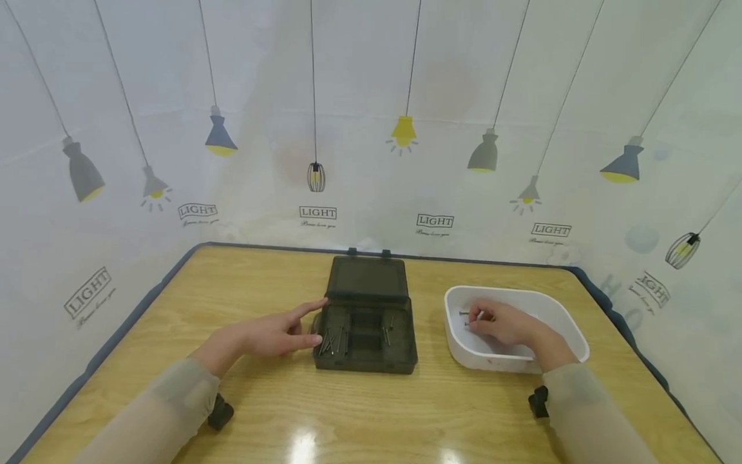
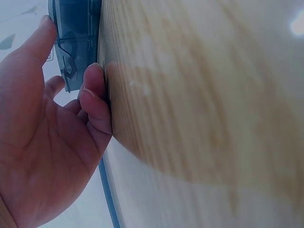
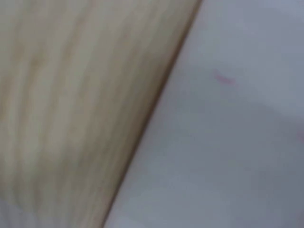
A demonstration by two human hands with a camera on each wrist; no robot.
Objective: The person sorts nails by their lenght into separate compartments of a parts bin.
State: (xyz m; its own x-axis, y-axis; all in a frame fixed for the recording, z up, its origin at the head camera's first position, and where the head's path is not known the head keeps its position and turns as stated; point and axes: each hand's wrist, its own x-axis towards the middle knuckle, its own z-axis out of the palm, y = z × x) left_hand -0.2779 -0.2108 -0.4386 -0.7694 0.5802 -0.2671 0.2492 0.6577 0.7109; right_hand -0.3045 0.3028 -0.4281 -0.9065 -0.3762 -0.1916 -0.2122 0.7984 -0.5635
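Observation:
A dark, see-through compartment box (image 1: 365,362) stands on the table with its lid (image 1: 368,276) tipped back. Long thin screws (image 1: 328,341) lie in its left compartment, and a few screws (image 1: 387,335) in the right one. My left hand (image 1: 272,334) touches the box's left side with index finger and thumb stretched out; its other fingers are bent, as the left wrist view shows. Inside a white tray (image 1: 559,322), my right hand (image 1: 503,324) has thumb and fingertips together around a small screw (image 1: 467,324). Another screw (image 1: 464,314) lies beside the fingertips.
The wooden table (image 1: 348,419) has a dark edge, with a pale lamp-printed curtain (image 1: 371,167) around its back and sides. Black straps (image 1: 220,412) sit at both wrists. The right wrist view is blurred, showing only the tray's outer wall (image 3: 228,142) and wood grain.

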